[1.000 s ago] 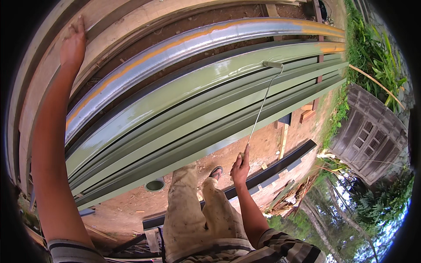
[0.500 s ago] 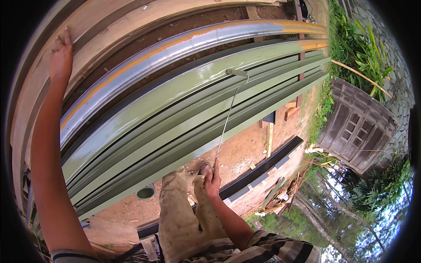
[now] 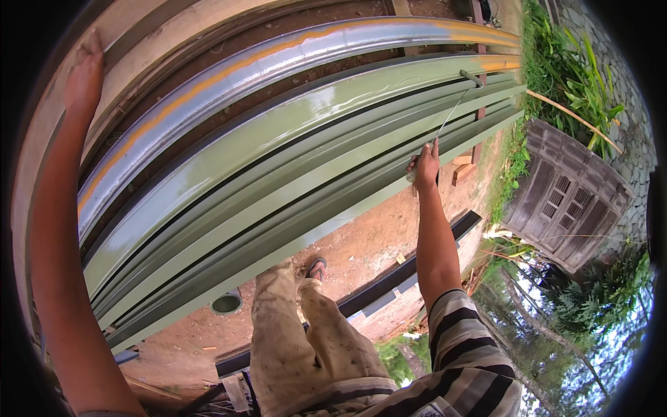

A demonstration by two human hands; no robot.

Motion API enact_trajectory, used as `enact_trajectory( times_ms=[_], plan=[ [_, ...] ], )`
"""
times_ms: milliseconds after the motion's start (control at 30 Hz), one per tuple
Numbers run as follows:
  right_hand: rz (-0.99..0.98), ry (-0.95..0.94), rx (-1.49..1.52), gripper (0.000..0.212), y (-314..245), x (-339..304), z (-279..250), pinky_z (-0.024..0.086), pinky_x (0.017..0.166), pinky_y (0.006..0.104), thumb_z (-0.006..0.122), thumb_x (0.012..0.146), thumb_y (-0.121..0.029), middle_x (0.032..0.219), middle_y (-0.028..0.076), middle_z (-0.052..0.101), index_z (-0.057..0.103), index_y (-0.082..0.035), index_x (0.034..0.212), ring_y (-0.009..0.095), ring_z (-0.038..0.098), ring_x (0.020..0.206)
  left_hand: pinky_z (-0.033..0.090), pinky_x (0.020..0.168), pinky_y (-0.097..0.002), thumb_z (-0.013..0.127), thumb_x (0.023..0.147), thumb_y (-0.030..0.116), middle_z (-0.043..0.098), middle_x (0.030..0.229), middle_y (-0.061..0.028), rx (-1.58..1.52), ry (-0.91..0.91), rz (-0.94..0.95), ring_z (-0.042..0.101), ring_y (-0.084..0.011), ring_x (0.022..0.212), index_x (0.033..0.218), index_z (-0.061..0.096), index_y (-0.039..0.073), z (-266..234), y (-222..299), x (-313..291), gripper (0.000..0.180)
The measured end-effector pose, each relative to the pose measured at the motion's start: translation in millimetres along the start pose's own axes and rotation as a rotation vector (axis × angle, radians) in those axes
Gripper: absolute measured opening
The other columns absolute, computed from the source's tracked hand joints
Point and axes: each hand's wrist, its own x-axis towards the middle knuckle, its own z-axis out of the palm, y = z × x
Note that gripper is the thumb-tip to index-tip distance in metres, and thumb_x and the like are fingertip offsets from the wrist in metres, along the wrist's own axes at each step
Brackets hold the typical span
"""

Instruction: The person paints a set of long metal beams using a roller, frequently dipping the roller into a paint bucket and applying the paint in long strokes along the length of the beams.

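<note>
My right hand [image 3: 425,167] is closed round the handle of a paint roller [image 3: 472,78]. The roller's head lies on the far right part of a long steel beam coated in glossy green [image 3: 278,110], near an orange stretch at its end. Its thin metal rod slants down to my fist. At the upper left, my left hand [image 3: 85,78] rests on a pale wooden beam [image 3: 55,104] with its fingers stretched out, holding nothing. Beyond the green beam runs a grey metal beam [image 3: 292,48] with an orange stripe along it.
More green beams [image 3: 292,177] lie side by side nearer me. A bucket [image 3: 226,301] stands on the bare earth by my legs. A black beam [image 3: 379,285] lies behind my feet. To the right are an old wooden panel [image 3: 556,194], plants and a stone wall.
My right hand has reached forward and to the right, carrying the roller along the green beam toward its right end. My left hand has shifted slightly up and left in view, still on the wood.
</note>
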Motion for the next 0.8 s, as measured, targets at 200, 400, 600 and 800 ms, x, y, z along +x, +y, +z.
enact_trajectory(
  times_ms=[200, 400, 600, 800],
  plan=[
    [-0.029, -0.082, -0.126, 0.061, 59.8, -145.0, 43.2, 0.042, 0.037, 0.0295, 0.045, 0.111, -0.032, 0.058, 0.004, 0.047, 0.017, -0.027, 0.166, 0.012, 0.047, 0.042, 0.060, 0.089, -0.0466, 0.044, 0.101, 0.007, 0.048, 0.148, -0.0337, 0.059, 0.029, -0.032, 0.070, -0.0445, 0.109, 0.164, 0.017, 0.013, 2.2, -4.6, -2.9, 0.070],
    [0.056, -0.201, -0.438, 0.060, 104.2, -333.5, 35.6, 0.044, 0.047, 0.0349, 0.044, 0.109, -0.017, 0.060, 0.006, 0.051, 0.024, -0.017, 0.165, 0.015, 0.050, 0.047, 0.058, 0.093, -0.0467, 0.049, 0.096, 0.008, 0.052, 0.146, -0.0310, 0.181, -0.154, -0.029, 0.066, -0.0400, 0.119, 0.157, 0.027, -0.005, -76.3, 31.8, -16.9, 0.066],
    [-0.166, -0.430, -0.891, 0.061, 119.6, -372.8, -50.4, 0.056, 0.072, 0.0502, 0.050, 0.103, -0.013, 0.097, 0.031, 0.071, 0.031, -0.013, 0.162, 0.048, 0.070, 0.083, 0.061, 0.087, -0.0449, 0.048, 0.094, 0.004, 0.055, 0.143, -0.0333, 0.300, 0.041, 0.016, 0.071, -0.0391, 0.108, 0.158, 0.029, -0.004, -24.9, 5.5, -8.5, 0.066],
    [-0.474, -0.748, -1.142, 0.067, 135.1, -284.6, -141.4, 0.053, 0.065, 0.0481, 0.059, 0.094, -0.003, 0.085, 0.019, 0.066, 0.041, -0.012, 0.158, 0.040, 0.064, 0.071, 0.062, 0.084, -0.0433, 0.048, 0.094, 0.003, 0.059, 0.136, -0.0348, 0.229, 0.086, 0.036, 0.073, -0.0376, 0.104, 0.154, 0.036, -0.005, -34.9, 9.7, -9.7, 0.063]
  ],
)
